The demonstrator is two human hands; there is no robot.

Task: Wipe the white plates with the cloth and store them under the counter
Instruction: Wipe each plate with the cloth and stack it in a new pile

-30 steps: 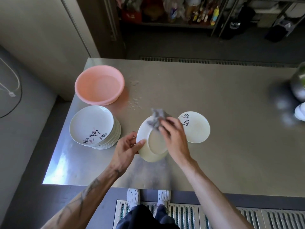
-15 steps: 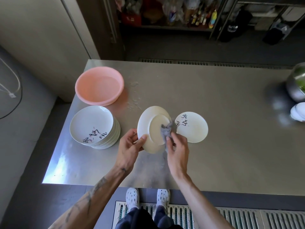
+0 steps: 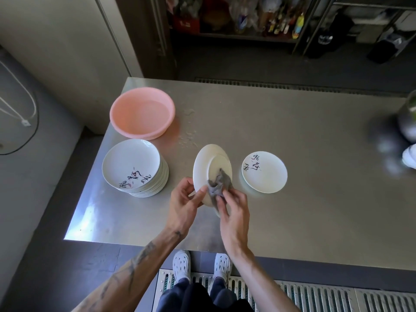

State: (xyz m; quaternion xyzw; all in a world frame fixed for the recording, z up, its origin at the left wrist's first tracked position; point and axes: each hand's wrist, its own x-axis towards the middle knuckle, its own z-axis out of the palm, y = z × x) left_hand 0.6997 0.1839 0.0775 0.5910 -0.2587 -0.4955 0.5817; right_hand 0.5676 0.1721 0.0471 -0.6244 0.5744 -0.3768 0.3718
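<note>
Pinching the tilted white plate (image 3: 206, 164) by its 7 o'clock rim with the left grip (image 3: 183, 203); pressing the grey cloth (image 3: 219, 184), clutched in the right grip (image 3: 235, 212), on its underside. Plate stack (image 3: 132, 165) at 9 o'clock on the counter (image 3: 315, 210).

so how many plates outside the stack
2: a held plate in the left hand, a single plate flat on the counter beside it; white thing at far right is unclear.
</note>
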